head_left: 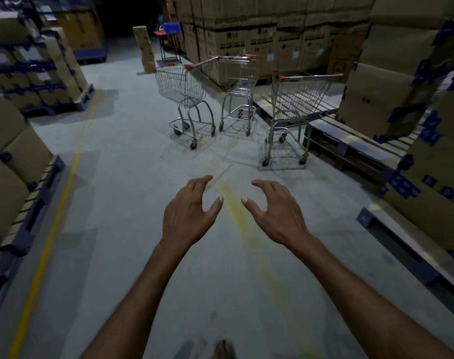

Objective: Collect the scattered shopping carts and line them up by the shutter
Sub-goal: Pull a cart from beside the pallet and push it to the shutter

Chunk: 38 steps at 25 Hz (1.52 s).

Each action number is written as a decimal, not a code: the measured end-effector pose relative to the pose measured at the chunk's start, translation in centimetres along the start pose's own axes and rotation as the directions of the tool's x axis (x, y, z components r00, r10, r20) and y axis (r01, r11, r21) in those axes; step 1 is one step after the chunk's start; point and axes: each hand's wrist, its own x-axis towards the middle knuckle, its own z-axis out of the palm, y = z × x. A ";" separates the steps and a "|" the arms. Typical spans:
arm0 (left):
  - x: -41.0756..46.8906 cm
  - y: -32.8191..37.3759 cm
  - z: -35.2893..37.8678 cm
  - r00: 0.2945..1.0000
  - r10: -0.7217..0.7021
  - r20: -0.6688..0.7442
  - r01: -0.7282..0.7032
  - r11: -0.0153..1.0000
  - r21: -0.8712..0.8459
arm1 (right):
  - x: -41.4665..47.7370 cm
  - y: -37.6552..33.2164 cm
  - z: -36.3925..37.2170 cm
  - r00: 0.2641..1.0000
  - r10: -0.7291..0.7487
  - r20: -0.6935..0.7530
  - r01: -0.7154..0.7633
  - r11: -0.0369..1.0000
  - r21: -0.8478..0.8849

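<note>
- Dim warehouse aisle with a grey concrete floor. A yellow painted line runs along the left, and a faded yellow stripe runs up the middle.
- Left hand is stretched forward, palm down over the floor. Its grip is apart, fingers loosely bent, holding nothing.
- Right hand mirrors it just beside, thumb tips near each other but not touching. Its grip is also apart and empty.
- Three silver wire shopping carts with red handle ends stand ahead, well apart from both hands, all upright on their wheels.
- Left cart stands out in the aisle. Its handle reaches towards the middle cart; I cannot tell whether they touch.
- The middle cart stands close against the tall wall of stacked brown cardboard boxes.
- Right cart stands nearest, its basket over the corner of a low wooden pallet and its front wheels on the floor just beside it.
- More boxes on dark blue pallets line both sides.
- Further back, a tall narrow brown carton stands near a blue crate on a dark metal stand.
</note>
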 end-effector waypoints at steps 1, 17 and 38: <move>2.7 -1.4 1.1 1.000 -0.002 0.006 0.002 1.000 -0.013 | 2.8 0.5 1.0 0.999 0.029 0.014 -0.029 0.998 0.049; 46.1 -5.0 20.7 0.978 0.204 -0.040 -0.203 0.979 0.023 | 46.1 20.4 11.0 0.987 0.131 -0.091 -0.144 0.977 -0.154; 98.4 0.3 52.8 0.920 0.379 0.099 -0.344 0.902 -0.260 | 92.6 45.8 7.1 0.954 0.214 -0.211 -0.230 0.972 -0.053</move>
